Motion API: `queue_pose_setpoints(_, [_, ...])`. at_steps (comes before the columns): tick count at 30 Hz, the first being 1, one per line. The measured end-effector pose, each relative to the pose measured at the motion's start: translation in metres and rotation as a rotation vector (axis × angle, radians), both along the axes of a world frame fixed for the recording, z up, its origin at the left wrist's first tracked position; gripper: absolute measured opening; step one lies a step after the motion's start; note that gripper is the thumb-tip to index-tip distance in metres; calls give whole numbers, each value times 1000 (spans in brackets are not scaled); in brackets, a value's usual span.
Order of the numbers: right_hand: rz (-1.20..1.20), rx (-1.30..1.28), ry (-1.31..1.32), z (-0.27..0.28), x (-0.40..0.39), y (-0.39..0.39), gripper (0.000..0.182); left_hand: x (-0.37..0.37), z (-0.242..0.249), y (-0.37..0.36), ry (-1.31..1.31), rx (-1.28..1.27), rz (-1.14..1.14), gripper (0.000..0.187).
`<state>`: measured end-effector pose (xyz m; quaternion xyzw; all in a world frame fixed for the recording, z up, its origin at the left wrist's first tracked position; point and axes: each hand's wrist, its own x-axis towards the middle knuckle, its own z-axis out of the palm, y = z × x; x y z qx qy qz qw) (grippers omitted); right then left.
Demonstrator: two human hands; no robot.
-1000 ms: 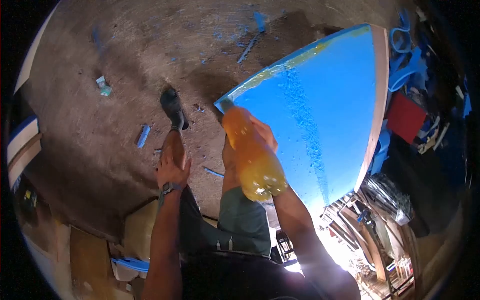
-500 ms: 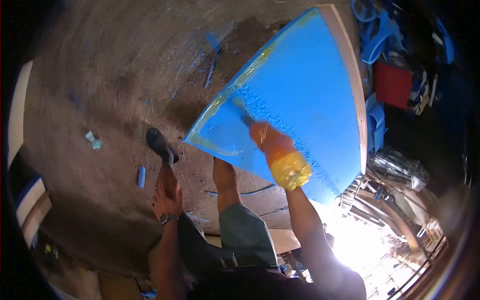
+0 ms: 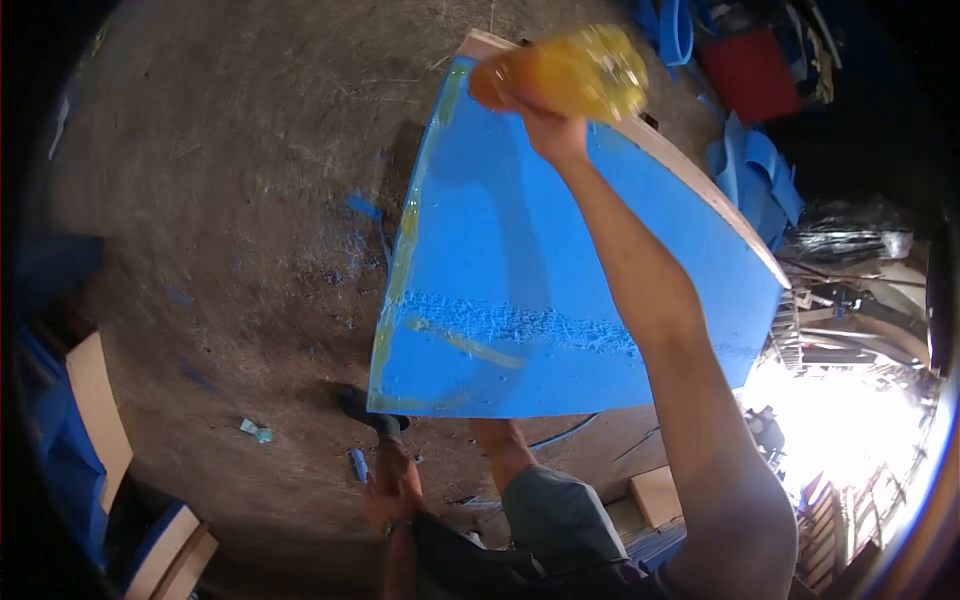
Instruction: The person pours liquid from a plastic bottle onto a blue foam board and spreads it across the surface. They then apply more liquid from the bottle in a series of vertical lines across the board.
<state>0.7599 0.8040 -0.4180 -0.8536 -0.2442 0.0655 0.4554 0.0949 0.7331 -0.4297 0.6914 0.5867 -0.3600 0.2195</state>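
My right hand [image 3: 555, 130] is wrapped round a yellow-orange plastic bottle [image 3: 590, 75], blurred by motion, above the far end of a blue panel [image 3: 580, 240]. The bottle's base points right and its narrow end left. Yellow, glue-like streaks run along the panel's left edge, and another slanting streak lies near its lower left. A rough, pitted band crosses the lower part of the panel. Low in the view, my left hand [image 3: 397, 497] rests on my lower leg, dim and blurred, its fingers laid along it, holding nothing.
Pale wooden edging [image 3: 700, 180] borders the panel's right side. Blue scraps [image 3: 362, 207] and a small greenish piece of litter [image 3: 256, 430] lie on the brown floor. Blue offcuts [image 3: 755, 175], a red block [image 3: 750, 72] and clear plastic wrap [image 3: 850, 235] sit at right.
My right hand has carried the bottle from the panel's near middle to its far end. The view has turned, so the panel sits differently. My left hand stays on my leg.
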Motion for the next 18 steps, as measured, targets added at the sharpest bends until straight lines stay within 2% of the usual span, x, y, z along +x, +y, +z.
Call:
queue_pose_setpoints(1, [10,152,112,-17,19,12,51,-9,-6,-7,-3,47,-45,94])
queue_pose_setpoints(4, [49,-32,85,1,29,20,52,30,21,-5,25,4,114,92])
queue_pose_setpoints(7, [45,-463,-377,-19,37,-37,44,10,6,-27,-56,9,109,87])
queue_pose_setpoints(9, [270,-257,-473,-56,76,-114,44,17,17,-35,-62,-22,140,84])
queue_pose_setpoints(11, [-49,-235,-97,-5,61,-133,45,27,19,-41,-129,-39,161,81])
queue_pose_setpoints(14, [0,-360,8,22,49,-105,43,30,26,-50,-260,-45,160,79])
queue_pose_setpoints(16, [348,334,368,-61,65,-77,47,40,28,-55,-335,-35,150,80])
queue_pose_setpoints(18, [247,-97,-89,-31,51,-38,52,58,34,-58,-366,-51,101,79])
